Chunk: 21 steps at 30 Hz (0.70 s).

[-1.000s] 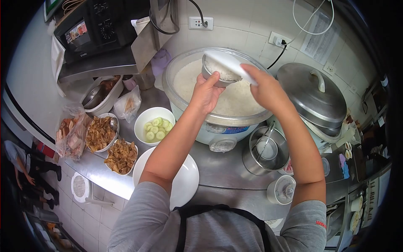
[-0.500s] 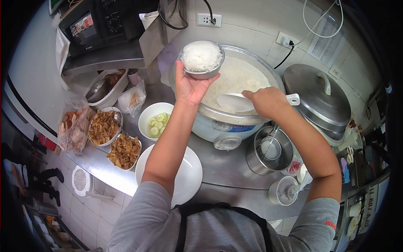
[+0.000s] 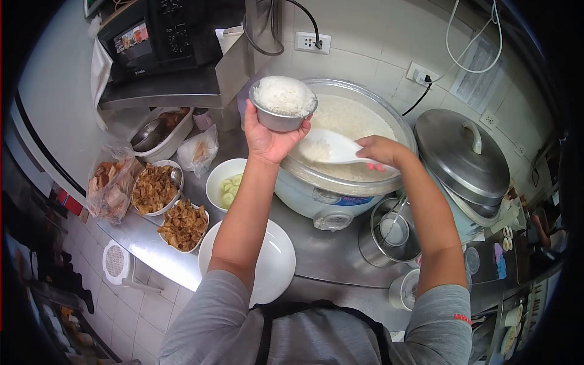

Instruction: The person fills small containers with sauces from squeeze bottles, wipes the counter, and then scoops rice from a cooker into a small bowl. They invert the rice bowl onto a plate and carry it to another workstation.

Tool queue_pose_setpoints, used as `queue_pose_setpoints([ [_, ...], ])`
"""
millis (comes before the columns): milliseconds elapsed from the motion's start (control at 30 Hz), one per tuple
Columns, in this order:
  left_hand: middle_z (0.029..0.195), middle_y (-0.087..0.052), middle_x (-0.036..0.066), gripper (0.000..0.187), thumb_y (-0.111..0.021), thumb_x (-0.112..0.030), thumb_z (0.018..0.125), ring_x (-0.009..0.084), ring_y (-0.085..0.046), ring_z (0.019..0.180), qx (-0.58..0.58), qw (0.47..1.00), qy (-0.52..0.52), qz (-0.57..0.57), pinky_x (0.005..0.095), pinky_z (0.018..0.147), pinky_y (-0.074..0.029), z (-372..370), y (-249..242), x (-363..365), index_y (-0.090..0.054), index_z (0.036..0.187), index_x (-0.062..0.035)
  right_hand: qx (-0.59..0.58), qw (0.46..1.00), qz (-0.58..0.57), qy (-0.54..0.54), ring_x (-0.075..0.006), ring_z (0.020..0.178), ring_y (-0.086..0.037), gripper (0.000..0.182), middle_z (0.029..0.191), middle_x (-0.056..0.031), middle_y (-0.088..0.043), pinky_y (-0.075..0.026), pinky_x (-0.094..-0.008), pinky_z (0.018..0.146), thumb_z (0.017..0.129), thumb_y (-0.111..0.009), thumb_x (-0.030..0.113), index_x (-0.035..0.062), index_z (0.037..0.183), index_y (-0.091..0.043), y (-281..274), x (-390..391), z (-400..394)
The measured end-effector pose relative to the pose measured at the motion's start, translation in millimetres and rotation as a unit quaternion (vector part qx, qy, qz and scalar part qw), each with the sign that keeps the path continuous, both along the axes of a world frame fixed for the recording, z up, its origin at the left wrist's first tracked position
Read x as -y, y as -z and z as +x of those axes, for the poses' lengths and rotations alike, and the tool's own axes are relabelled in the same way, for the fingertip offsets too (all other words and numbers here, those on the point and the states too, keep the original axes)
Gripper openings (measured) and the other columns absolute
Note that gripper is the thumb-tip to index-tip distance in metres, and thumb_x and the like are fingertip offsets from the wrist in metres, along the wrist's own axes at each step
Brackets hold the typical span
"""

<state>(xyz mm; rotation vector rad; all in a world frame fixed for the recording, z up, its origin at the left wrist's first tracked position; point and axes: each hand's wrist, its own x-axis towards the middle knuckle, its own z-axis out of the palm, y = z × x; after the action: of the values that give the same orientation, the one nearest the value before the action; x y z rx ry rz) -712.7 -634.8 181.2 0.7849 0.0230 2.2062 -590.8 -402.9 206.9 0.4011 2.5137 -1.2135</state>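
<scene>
My left hand [image 3: 271,135] holds up a metal bowl [image 3: 281,120] from below, with a rounded mound of white rice [image 3: 285,95] rising above its rim. To its right, my right hand [image 3: 384,152] grips a white rice paddle [image 3: 344,149], whose blade carries some rice. Both are over the near side of a large round cooker [image 3: 316,193] holding much white rice [image 3: 350,117]. Below my left forearm lies a white plate [image 3: 277,261], partly covered by the arm. A white bowl of cucumber slices [image 3: 229,190] stands left of the cooker.
Two bowls of brown food [image 3: 156,188] and a plastic bag of food [image 3: 111,185] stand left. A microwave [image 3: 155,45] is above them. Right are a metal lid [image 3: 462,155], a metal pot [image 3: 380,243] and a white container [image 3: 401,291]. A person's arm shows far right.
My left hand and the bowl have moved slightly down and left. The paddle has turned over and now shows rice on its blade. The camera view has shifted slightly.
</scene>
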Motion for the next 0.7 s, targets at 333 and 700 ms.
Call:
queue_pose_setpoints([
  [333, 0.131, -0.033, 0.012, 0.064, -0.019, -0.061, 0.082, 0.0348, -0.031, 0.119, 0.139, 0.970, -0.112, -0.162, 0.0538, 0.095, -0.025, 31.3, -26.4, -33.2, -0.034, 0.127, -0.0174, -0.229, 0.959, -0.012, 0.168, -0.0091, 0.049, -0.050, 0.052, 0.066, -0.0054, -0.050, -0.043, -0.0243, 0.043, 0.075, -0.042, 0.001, 0.0096, 0.125, -0.033, -77.4, 36.7, 33.6],
  [700, 0.126, -0.035, 0.015, 0.062, -0.019, -0.059, 0.083, 0.0338, -0.035, 0.114, 0.160, 0.971, -0.001, -0.178, 0.0523, 0.091, -0.031, 50.5, -22.0, -70.0, -0.036, 0.124, -0.0158, -0.331, 0.775, 0.531, 0.093, -0.0298, 0.073, -0.055, 0.061, 0.082, -0.0123, -0.049, -0.047, -0.0390, 0.063, 0.074, -0.045, 0.000, 0.0345, 0.124, -0.037, -31.6, 56.7, 68.6],
])
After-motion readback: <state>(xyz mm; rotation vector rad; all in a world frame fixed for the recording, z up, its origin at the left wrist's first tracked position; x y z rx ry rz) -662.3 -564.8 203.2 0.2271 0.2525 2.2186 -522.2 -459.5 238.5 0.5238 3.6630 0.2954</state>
